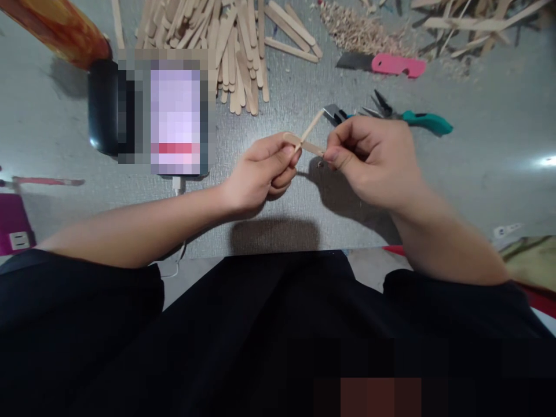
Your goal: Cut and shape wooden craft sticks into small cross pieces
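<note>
- Bottom of the frame: a person's dark clothing [269, 324] fills the foreground, both bare forearms reaching up toward the centre over a grey work surface [490, 174].
- Centre, left of the middle: the left hand [260, 174] is curled nearly closed — thumb and fingertips pinched on the left end of a short wooden stick piece [304, 143].
- Centre, right of the middle: the right hand [373, 156] is likewise closed in a pinch, thumb pressed on the right end of the same piece; a thinner stick [313, 124] rises slanting from the middle of it toward the upper right, the two crossing between the hands.
- Just behind the right hand: teal-handled pliers [423, 120] lie on the surface, jaws pointing left, close to the tip of the slanting stick — whether they touch cannot be told.
- Centre left: a blurred-out phone [174, 116] leans against a dark round object [102, 107], a white cable [177, 188] running from its lower edge.
- Far left edge: a magenta item [13, 223].
- Upper middle: a heap of wooden craft sticks [221, 40].
- Upper right: a pink-handled knife [391, 63], with shavings [360, 32] and split offcuts [469, 23] behind it.
- Upper left corner: an orange bottle [61, 29], tilted.
</note>
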The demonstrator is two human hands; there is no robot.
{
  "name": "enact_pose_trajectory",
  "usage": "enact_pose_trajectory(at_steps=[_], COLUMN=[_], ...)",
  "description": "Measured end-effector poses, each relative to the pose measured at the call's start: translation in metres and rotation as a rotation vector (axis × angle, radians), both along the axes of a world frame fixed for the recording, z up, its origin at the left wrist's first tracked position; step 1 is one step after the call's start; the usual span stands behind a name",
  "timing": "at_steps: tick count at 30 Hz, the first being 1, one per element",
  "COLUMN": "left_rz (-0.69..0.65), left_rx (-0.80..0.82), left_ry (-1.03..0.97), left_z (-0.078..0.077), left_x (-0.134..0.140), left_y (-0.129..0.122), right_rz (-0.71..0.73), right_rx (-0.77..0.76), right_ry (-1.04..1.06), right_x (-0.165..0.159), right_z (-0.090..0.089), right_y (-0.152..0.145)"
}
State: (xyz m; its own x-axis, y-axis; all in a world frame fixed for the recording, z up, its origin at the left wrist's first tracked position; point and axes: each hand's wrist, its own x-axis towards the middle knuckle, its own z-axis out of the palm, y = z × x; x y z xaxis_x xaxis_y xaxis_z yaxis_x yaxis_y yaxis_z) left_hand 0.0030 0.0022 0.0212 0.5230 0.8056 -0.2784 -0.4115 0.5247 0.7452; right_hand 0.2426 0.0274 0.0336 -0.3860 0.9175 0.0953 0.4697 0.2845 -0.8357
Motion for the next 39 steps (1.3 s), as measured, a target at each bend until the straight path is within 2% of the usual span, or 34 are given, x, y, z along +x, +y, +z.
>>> enact_pose_trajectory(at_steps=[5, 11, 20, 29, 39], left_rz=[-0.097, -0.076, -0.036, -0.019, -0.029], left_rx=[0.067, 0.023, 0.093, -0.008, -0.031], left_ry=[0.032, 0.033, -0.041, 0.062, 0.073], left_z=[0.0, 0.0, -0.009, 0.005, 0.009], left_x=[0.001, 0.0, 0.003, 0.004, 0.005], left_y=[-0.003, -0.002, -0.003, -0.002, 0.0], right_rz=[0.011, -0.01, -0.046, -0.064, -0.071], right_rx=[-0.004, -0.067, -0.048, -0.001, 0.034], right_ry=[0.082, 0.137, 0.096, 0.087, 0.085], right_x=[-0.019, -0.026, -0.023, -0.024, -0.024], right_z=[0.007, 0.011, 0.007, 0.009, 0.006], right_y=[-0.01, -0.012, -0.012, -0.012, -0.01])
